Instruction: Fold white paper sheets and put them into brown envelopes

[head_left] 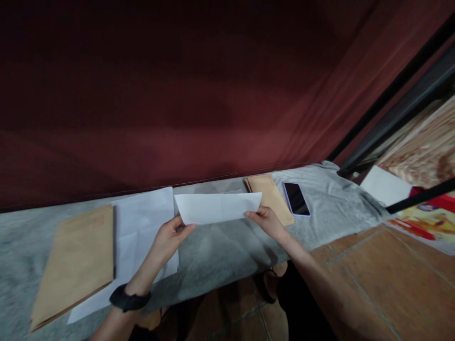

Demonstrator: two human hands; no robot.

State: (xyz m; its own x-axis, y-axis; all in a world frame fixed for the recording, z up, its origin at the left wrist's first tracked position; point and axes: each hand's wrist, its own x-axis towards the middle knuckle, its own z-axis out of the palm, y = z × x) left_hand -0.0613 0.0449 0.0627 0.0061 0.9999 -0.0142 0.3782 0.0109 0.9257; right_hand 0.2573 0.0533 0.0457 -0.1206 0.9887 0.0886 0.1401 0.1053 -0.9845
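A white sheet of paper (216, 208), a wide and short strip in this view, is held up above the grey cloth. My left hand (171, 237) pinches its lower left corner, thumb in front and fingers behind. At the lower right corner, my right hand (266, 220) grips it between thumb and fingers. Larger white sheets with faint creases (144, 222) lie to the left, partly under a stack of brown envelopes (80, 251). Just behind my right hand are smaller brown envelopes (272, 192).
A phone (297, 199) with a dark screen lies right of the small envelopes. Grey cloth (220, 255) covers the narrow surface, with a dark red fabric wall (213, 118) behind it. Black bars and a colourful printed box (430, 220) stand at the right, above a tiled floor (355, 279).
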